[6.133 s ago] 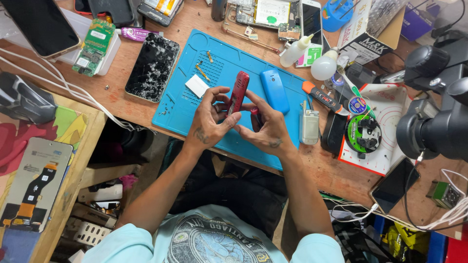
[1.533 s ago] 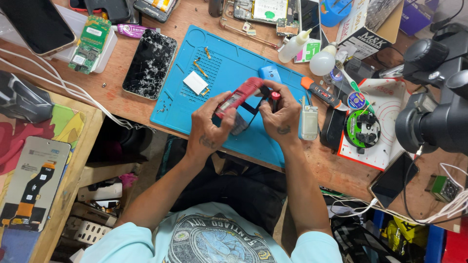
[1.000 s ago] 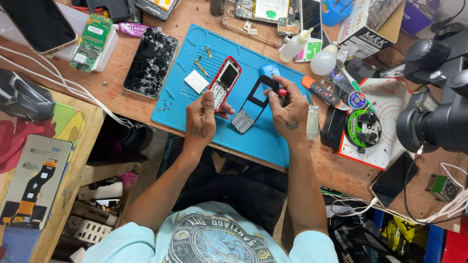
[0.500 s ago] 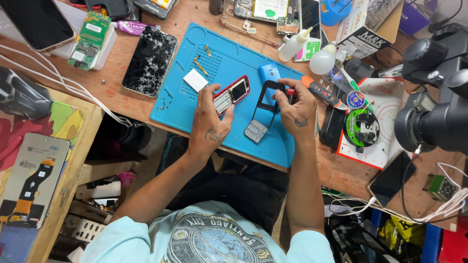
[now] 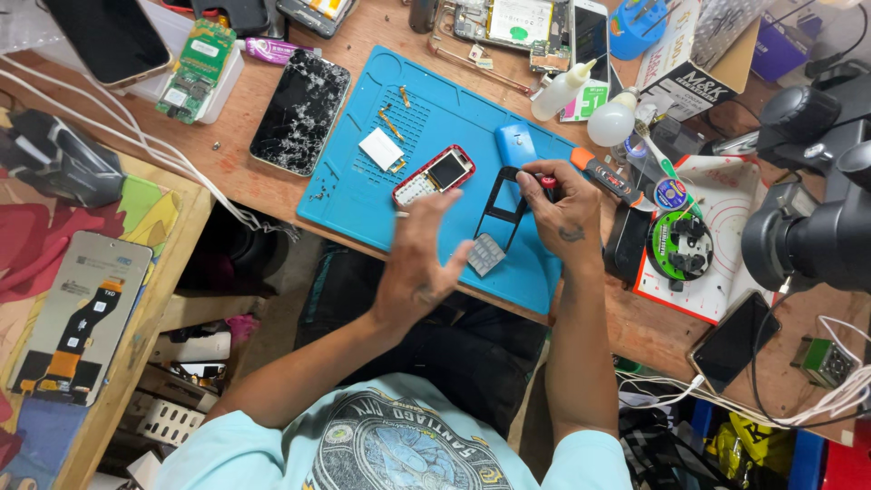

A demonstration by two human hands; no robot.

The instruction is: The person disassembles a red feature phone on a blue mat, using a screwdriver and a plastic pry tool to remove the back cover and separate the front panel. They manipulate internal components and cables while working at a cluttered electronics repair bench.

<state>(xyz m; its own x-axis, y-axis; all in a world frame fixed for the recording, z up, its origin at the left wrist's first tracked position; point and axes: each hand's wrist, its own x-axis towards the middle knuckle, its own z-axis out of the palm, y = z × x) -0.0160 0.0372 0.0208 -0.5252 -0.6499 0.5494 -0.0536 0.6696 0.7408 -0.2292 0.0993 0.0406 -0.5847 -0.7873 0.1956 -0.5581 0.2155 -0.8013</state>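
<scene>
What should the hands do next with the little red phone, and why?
Probably bring the left hand down onto the red phone to steady it. That hand hovers blurred above the blue mat, holding nothing, while the right hand pinches the black front frame with the grey keypad lying beside it. The phone lies alone, face up.

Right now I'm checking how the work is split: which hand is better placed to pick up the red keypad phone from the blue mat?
Left. The left hand is free, open beside the red keypad phone. The right hand already pinches the black front frame and a red-tipped tool.
</scene>
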